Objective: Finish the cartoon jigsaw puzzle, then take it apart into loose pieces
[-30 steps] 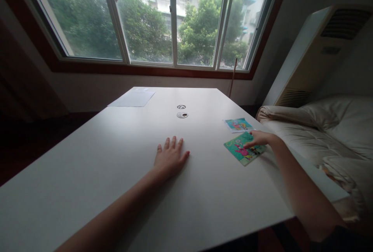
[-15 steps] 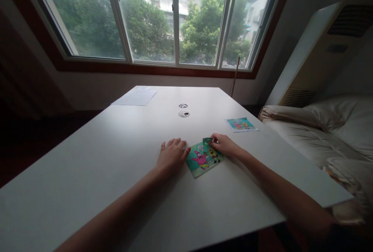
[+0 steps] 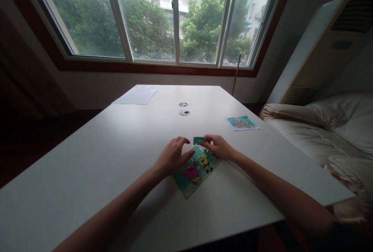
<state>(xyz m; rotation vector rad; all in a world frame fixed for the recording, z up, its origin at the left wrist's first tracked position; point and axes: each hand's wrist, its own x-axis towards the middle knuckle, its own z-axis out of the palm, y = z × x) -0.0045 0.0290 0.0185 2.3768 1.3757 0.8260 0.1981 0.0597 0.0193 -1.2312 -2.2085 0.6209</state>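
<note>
— One puzzle point(image 3: 196, 172): location?
— Just moved left, near-centre desk point(image 3: 116, 147); left hand point(image 3: 174, 154) spread at its edge.
— Green piece point(image 3: 199, 140)?
— Pinched by right hand point(image 3: 217, 146), far side; puzzle apparently left incomplete.

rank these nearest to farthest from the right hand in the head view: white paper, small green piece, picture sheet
1. Small green piece: held at the fingertips of the right hand.
2. Picture sheet: beyond the hand, toward the right edge of the table.
3. White paper: far left corner, farthest.
</note>
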